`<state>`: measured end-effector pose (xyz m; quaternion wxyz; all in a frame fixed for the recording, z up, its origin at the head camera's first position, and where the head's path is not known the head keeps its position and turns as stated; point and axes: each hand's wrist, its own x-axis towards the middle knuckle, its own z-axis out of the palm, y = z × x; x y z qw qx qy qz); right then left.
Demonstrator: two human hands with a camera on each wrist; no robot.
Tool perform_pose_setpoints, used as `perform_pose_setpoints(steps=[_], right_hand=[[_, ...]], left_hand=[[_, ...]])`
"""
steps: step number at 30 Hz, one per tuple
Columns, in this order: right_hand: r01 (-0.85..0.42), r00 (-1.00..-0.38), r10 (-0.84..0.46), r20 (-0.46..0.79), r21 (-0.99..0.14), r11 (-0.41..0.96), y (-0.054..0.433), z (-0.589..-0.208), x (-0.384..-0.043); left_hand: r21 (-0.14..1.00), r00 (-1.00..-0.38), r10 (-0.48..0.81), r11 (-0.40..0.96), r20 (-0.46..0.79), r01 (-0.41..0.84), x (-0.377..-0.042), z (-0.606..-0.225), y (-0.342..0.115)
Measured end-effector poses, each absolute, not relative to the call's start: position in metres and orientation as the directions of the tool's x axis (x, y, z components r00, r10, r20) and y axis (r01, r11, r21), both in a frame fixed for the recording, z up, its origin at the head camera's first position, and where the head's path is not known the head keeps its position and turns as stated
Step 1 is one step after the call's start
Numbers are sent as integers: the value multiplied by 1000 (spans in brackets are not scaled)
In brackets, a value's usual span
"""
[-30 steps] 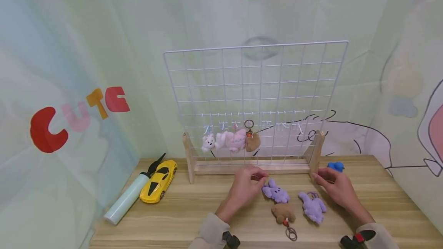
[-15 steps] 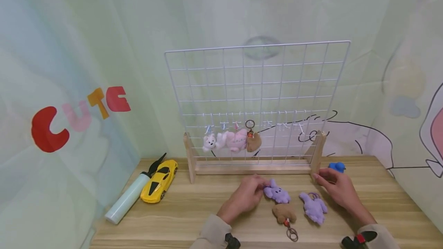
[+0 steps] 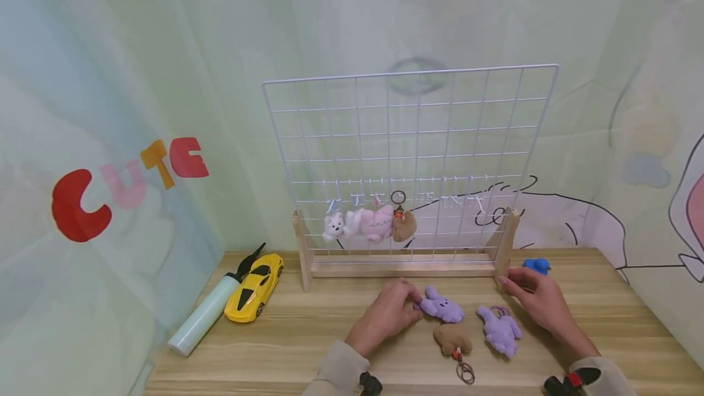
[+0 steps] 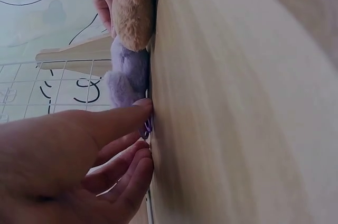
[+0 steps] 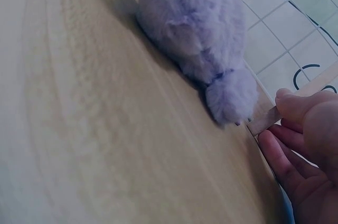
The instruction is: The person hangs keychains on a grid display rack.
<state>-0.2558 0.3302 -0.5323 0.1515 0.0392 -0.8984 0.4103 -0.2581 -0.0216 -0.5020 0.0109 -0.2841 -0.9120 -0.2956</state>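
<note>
My left hand (image 3: 385,311) is low over the table at the left end of a purple plush keychain (image 3: 443,308). In the left wrist view, its thumb and fingertips close around the keychain's purple ring (image 4: 147,127). My right hand (image 3: 538,299) grips the wooden foot (image 5: 264,122) at the right end of a white wire grid rack (image 3: 418,73), thumb on one side and fingers on the other. Between the hands lie a brown plush keychain (image 3: 453,338), its bell and ring toward me, and a second purple plush keychain (image 3: 500,333).
On the rack's hooks hang a white plush (image 3: 333,226), a pink plush (image 3: 376,223) and a brown plush (image 3: 405,227), among others. A yellow toy car (image 3: 254,289) and a light-blue pump (image 3: 205,322) lie at left. Behind the right hand sits a blue toy (image 3: 538,266).
My left hand has come down from near the rack's base to the purple plush keychain's ring, and that keychain has turned slightly. The right hand has kept its hold on the rack's foot.
</note>
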Motion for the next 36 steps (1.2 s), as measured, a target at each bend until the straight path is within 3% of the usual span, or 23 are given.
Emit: perform_pose_setpoints(steps=[13,36], right_hand=[[-202,-946,57,320,-716,668,330,-533,-256],[-181,-956,54,289,-723,667,332,-534,-258]], left_hand=[[576,-848,464,631,256,519,-259,-500,-24],[762,-897,332,485,293,429,-263,-490,-25]])
